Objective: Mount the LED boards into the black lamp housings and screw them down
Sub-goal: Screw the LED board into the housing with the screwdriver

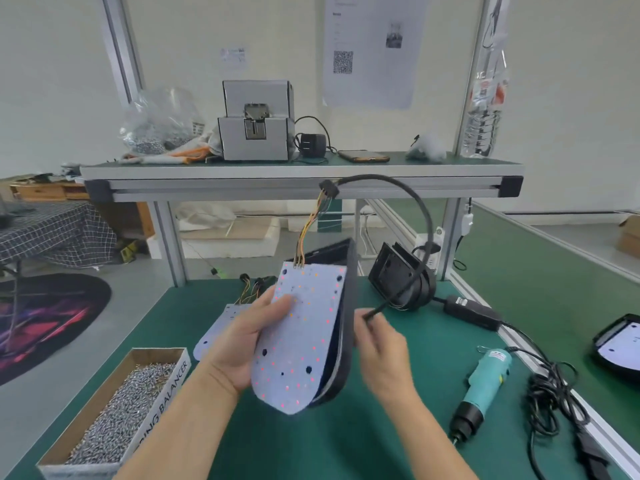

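Reading rightward, we see the screw box (pixel 114 410), our left hand (pixel 242 337) gripping the LED board (pixel 301 334) against the black lamp housing (pixel 349 299) above the bench (pixel 311 445), our blurred right hand (pixel 384 351) apparently pinching the cable (pixel 430 226), then the electric screwdriver (pixel 485 382).

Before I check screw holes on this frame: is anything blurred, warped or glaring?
Head view: the right hand, pinching a black cable, is smeared by motion; the LED board in the left hand is fairly sharp, its dots glinting pink and orange; the shelf posts lean from the wide lens; light is soft, shadows faint.
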{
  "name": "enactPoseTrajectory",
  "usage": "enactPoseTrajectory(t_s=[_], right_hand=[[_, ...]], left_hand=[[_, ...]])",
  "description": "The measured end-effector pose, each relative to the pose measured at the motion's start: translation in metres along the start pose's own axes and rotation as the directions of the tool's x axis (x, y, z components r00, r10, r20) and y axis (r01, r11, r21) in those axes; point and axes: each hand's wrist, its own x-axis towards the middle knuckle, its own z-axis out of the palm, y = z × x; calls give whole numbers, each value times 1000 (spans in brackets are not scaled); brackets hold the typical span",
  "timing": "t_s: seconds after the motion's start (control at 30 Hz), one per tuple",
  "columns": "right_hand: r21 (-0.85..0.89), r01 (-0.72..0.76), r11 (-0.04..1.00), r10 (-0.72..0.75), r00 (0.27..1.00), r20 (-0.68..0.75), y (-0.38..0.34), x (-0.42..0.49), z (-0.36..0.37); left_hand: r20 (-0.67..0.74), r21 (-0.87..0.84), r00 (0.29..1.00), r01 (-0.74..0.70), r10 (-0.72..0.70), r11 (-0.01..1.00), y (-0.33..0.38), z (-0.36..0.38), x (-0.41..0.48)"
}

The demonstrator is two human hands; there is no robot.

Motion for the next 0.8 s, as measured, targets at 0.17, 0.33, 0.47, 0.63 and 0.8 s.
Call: enactPoseTrajectory(t_s=[0.17, 0.33, 0.47, 0.63, 0.8], right_hand=[[290, 70, 954, 16, 958, -286, -29, 27, -37], [357, 254, 899, -93, 907, -412, -66, 24, -46], [242, 301, 922, -183, 892, -414, -84, 10, -41], [113, 307, 945, -238, 883, -404, -85, -1, -41], [97, 256, 962, -201, 901, -384, -76, -1, -35]], left_hand=[[-52, 380, 998, 43, -25, 924, 9, -23, -11], [-138, 588, 990, 73, 10, 805, -8, -31, -8], [-174, 789, 973, 46, 152, 613, -14, -33, 1], [-218, 744, 950, 12, 225, 668, -12, -37, 7], [-233, 631, 960, 25, 158, 776, -9, -37, 3]])
